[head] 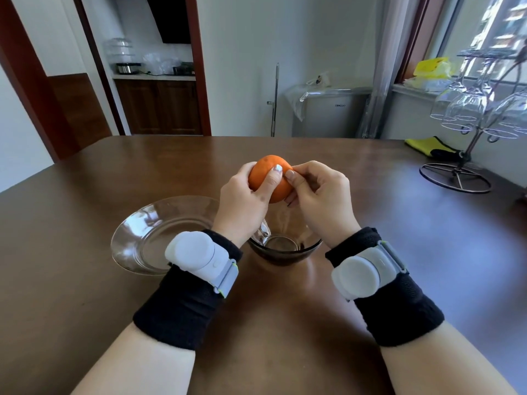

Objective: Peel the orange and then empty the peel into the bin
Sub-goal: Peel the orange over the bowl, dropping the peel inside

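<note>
An unpeeled orange point(266, 171) is held in the air above the brown table point(370, 223). My left hand point(245, 203) wraps around its left side, thumb across the front. My right hand point(319, 195) touches the fruit's right side, its thumb and forefinger pinched against the skin beside my left thumb. The skin looks whole. Under the hands stands a small clear glass bowl point(309, 246), which looks empty. A shallow clear glass plate point(137, 238) lies to its left. No bin is in view.
A metal rack point(467, 155) hung with upside-down wine glasses stands at the table's far right, a yellow cloth point(422, 143) beside it. Behind the table are a small grey fridge point(330, 112), a mop handle point(275, 101) and a doorway to a kitchen.
</note>
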The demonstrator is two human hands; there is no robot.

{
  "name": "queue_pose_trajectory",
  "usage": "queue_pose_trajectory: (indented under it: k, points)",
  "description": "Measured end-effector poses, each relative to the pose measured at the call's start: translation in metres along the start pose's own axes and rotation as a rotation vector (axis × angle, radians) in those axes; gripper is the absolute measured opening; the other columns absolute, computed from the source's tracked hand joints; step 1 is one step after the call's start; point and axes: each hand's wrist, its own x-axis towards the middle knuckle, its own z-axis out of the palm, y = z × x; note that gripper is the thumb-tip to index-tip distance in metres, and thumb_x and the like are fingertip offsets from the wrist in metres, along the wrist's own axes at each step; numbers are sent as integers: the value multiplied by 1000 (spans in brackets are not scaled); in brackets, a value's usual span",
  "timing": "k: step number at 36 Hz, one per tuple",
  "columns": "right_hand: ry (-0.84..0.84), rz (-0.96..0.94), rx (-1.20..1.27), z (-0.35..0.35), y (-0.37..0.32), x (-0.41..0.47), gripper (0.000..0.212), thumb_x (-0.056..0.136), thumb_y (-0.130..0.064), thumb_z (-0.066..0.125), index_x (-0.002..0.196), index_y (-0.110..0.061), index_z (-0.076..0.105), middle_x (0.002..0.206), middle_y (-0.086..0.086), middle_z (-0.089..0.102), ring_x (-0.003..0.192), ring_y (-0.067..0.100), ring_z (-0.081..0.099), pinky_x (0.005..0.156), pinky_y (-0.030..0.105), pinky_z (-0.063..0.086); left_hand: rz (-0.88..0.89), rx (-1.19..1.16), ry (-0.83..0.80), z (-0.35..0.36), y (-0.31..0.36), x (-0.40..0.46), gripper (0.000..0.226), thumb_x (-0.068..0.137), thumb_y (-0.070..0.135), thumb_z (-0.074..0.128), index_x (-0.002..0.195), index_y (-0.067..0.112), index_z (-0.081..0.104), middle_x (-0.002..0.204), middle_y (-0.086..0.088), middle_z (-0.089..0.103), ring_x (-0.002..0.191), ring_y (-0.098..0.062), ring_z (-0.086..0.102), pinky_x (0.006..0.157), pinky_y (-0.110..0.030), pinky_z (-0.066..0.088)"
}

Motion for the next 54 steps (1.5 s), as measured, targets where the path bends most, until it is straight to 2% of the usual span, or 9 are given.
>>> queue_pose_trajectory:
  k: [9, 17, 22, 25, 27, 32, 41, 49, 54]
  points:
    - [-28, 41, 63, -2, 0, 0, 8, 89, -12, 63, 82, -9, 68, 60, 11, 66, 51, 21, 66, 57, 33, 58, -6, -17, -7, -2, -1, -1, 46, 91, 50, 52, 125, 19, 57, 107, 3, 61, 100, -19, 60, 91, -38, 53]
    - [-107, 43, 83, -9, -7, -3, 21, 88, -19, 65, 109, -17, 66, 84, 5, 71, 62, 16, 69, 57, 24, 58, 74, 57, 70, -6, -1, -4, 52, 85, 63, 50, 114, 22, 63, 94, 6, 64, 87, -14, 61, 77, -24, 51]
    - [-36, -124, -107, -8, -3, -2, 14, 87, -16, 66, 98, -12, 73, 87, -3, 68, 74, 9, 65, 64, 15, 54, 127, 119, 68, -6, -2, -5, 55, 84, 61, 49, 118, 20, 62, 97, 8, 63, 86, -9, 59, 69, -7, 43]
    - [13, -190, -195, -7, 0, -3, 14, 87, -15, 65, 96, -10, 75, 87, -2, 70, 78, 10, 65, 71, 25, 57, 114, 105, 54, -6, -2, -5, 49, 86, 57, 53, 117, 20, 64, 98, 7, 65, 87, -10, 60, 69, -6, 42]
    - [10, -164, -156, -7, -1, -3, 14, 87, -14, 65, 96, -10, 76, 85, 2, 71, 74, 12, 65, 68, 27, 57, 102, 77, 53, -6, -2, -5, 46, 86, 56, 55, 113, 21, 66, 96, 8, 65, 87, -9, 59, 70, -8, 43]
    - [-26, -46, 2, -8, -6, -2, 13, 86, -8, 66, 94, -5, 75, 75, 7, 68, 61, 5, 60, 57, 10, 48, 48, 2, 23, -7, -4, -3, 42, 86, 54, 56, 112, 23, 66, 96, 9, 64, 85, -7, 59, 70, -10, 44]
    - [-54, 132, 223, -8, -7, -4, 16, 88, -8, 64, 99, -1, 73, 75, 8, 69, 62, 19, 65, 61, 35, 60, 16, -67, -4, -9, -6, -1, 39, 88, 52, 56, 113, 24, 64, 98, 9, 63, 87, -7, 60, 77, -20, 51]
    - [-24, 293, 402, -3, -9, -8, 14, 88, -9, 63, 98, -5, 72, 74, 7, 70, 64, 11, 65, 66, 32, 61, -53, -139, -39, -9, -9, 0, 33, 89, 51, 56, 111, 27, 61, 105, 4, 64, 99, -15, 61, 87, -35, 56]
    - [10, 354, 487, -1, -9, -8, 11, 89, -12, 63, 91, -9, 73, 78, 13, 70, 71, 21, 65, 68, 33, 60, -79, -170, -43, -9, -8, 1, 31, 90, 52, 53, 111, 30, 57, 106, 5, 61, 101, -18, 60, 87, -38, 56]
